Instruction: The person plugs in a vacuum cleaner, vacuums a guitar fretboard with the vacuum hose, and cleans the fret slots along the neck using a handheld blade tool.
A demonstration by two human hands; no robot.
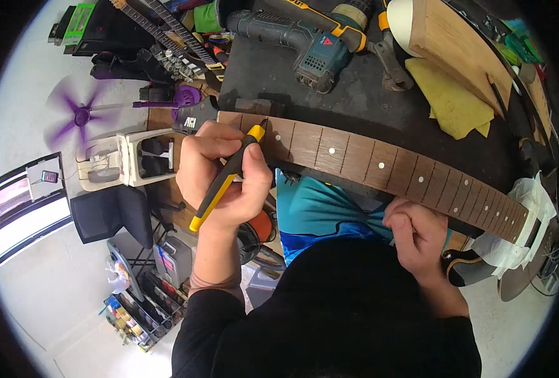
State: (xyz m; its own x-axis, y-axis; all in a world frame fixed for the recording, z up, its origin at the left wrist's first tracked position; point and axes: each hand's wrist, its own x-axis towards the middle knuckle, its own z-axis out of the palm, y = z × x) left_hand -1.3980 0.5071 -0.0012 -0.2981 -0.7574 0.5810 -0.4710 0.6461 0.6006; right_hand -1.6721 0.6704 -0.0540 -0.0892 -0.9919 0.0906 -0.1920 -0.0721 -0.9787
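My left hand (221,170) is closed around a black-and-yellow craft knife (219,189). The narrow dark tip of the knife is at the left end of a brown guitar fretboard (355,151). Across the table's near side, this long fretboard shows thin cross slots and white dot inlays. My right hand (418,234) is curled just below the near edge of the fretboard, right of its middle. A small pale bit shows by its fingers, too hidden to name. White paper (522,236) covers the guitar at the right end of the board.
Behind the fretboard on the dark table (248,69) lie a cordless power tool (320,47), an adjustable wrench (393,69), a yellow cloth (446,94) and a wooden board (459,44). Stools (134,157) and a purple fan (81,115) stand left.
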